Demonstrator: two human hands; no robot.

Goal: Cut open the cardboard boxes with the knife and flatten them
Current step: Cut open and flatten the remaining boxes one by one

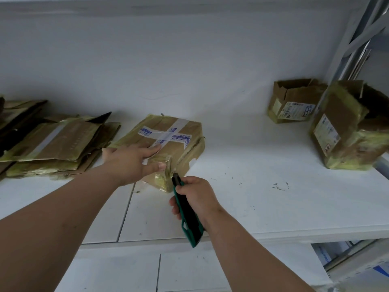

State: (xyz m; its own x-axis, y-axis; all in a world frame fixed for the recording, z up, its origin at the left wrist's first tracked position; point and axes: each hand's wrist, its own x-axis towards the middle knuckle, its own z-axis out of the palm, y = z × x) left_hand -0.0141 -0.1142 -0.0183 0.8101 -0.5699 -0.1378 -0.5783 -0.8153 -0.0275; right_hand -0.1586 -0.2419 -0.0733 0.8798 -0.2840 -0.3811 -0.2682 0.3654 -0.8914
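One taped brown cardboard box (166, 142) lies mid-shelf on the white shelf (263, 186). The left hand (130, 163) presses flat on it, fingers straight and slightly spread. The right hand (195, 197), fingers curled, grips one green-and-black utility knife (185, 209) at the box's near corner. One stack of flattened boxes (52, 142) lies left; two opened boxes (294, 102) stand right, bare shelf between.

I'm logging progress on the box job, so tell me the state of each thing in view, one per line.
Taped box: still sealed, knife tip at its near corner.
Knife: gripped in right hand.
Left hand: flat on the taped box.
Flattened boxes: stacked at left.
Two boxes at right: tops open, not flattened.
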